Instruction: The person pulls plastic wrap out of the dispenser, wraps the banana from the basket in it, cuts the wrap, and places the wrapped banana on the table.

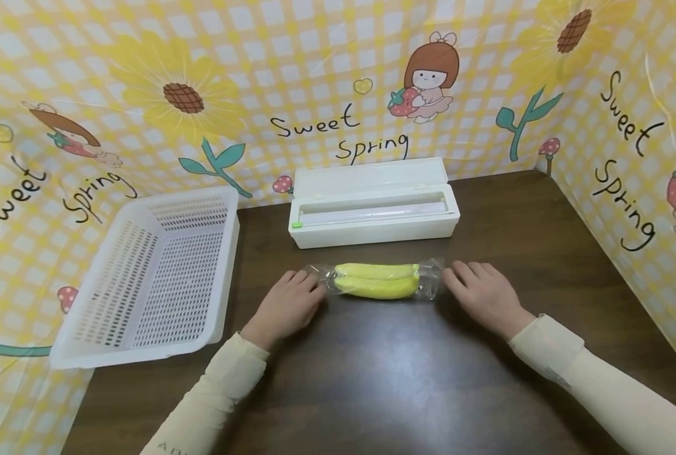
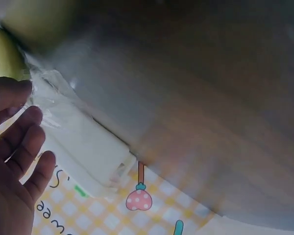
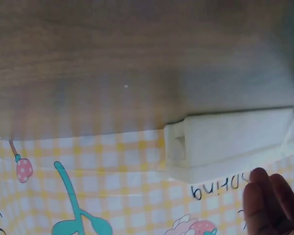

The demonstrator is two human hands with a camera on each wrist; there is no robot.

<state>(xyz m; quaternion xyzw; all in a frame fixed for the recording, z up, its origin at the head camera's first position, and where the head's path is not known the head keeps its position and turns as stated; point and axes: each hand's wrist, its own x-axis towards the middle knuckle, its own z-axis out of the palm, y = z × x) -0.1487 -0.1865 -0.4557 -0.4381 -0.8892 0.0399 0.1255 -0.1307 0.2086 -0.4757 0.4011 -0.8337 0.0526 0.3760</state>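
Observation:
Two yellow bananas [image 1: 376,284] lie side by side on the table, wrapped together in clear cling film [image 1: 429,281] whose loose ends stick out at both sides. At the left end, my left hand [image 1: 292,302] pinches the film between thumb and forefinger; the left wrist view shows the crinkled film [image 2: 51,93] at those fingertips. My right hand [image 1: 482,294] is at the opposite end, its fingertips drawn together at the film's edge. In the right wrist view, several bent fingers of that hand [image 3: 269,203] show, while the film there is out of sight.
Behind the bananas stands a white cling film box [image 1: 378,232], lid raised, with a roll inside and a green slider [image 1: 297,225] at its left. A white plastic basket [image 1: 224,284] is on the left. Patterned cloth [image 1: 315,76] walls the brown table [image 1: 406,392] at back and sides.

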